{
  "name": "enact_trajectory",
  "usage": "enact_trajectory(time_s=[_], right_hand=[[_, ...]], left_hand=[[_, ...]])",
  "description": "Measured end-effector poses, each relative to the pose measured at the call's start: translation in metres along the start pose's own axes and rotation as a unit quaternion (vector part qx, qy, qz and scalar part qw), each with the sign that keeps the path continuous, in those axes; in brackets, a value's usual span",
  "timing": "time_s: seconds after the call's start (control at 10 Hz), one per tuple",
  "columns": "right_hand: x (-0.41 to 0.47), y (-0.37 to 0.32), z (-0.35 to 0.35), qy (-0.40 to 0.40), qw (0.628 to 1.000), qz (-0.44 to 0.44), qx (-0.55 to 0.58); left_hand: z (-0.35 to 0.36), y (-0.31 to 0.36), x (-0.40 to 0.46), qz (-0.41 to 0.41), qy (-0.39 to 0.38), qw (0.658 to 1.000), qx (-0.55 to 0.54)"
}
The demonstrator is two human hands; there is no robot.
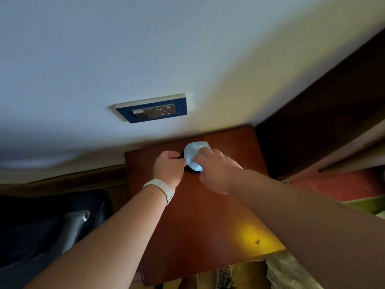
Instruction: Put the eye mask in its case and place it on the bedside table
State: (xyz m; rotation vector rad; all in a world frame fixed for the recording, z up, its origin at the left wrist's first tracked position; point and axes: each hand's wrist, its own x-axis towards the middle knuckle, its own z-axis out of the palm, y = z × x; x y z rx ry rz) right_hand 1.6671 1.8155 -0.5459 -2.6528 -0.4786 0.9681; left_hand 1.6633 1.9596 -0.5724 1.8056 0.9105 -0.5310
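Head view: near the bedside table's (200, 215) back edge, left hand (169, 167) pinches the dark case (190, 171), right hand (216, 170) presses in the soft, light, seemingly crushable eye mask (193, 156)

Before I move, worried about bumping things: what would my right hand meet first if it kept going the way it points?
The right hand already rests on the light blue pouch; past it, probably the wall.

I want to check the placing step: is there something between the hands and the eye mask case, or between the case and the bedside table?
Nothing visible is in the way. The left hand and right hand are both already on the pale blue case, which is right at the bedside table, near the wall.
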Motion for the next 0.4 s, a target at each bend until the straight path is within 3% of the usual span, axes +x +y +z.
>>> enact_trajectory(time_s=[0.1,0.3,0.4], right_hand=[[-0.02,-0.008,-0.023,0.002,1.0,-0.001,0.018],[-0.083,-0.026,-0.086,0.075,0.994,-0.009,0.083],[-0.124,-0.037,-0.112,0.124,0.989,-0.003,0.08]], left_hand=[[-0.017,0.01,-0.022,0.058,-0.015,0.998,0.027],[-0.067,0.058,-0.096,0.234,-0.055,0.951,0.194],[-0.094,0.075,-0.147,0.293,-0.029,0.919,0.262]])
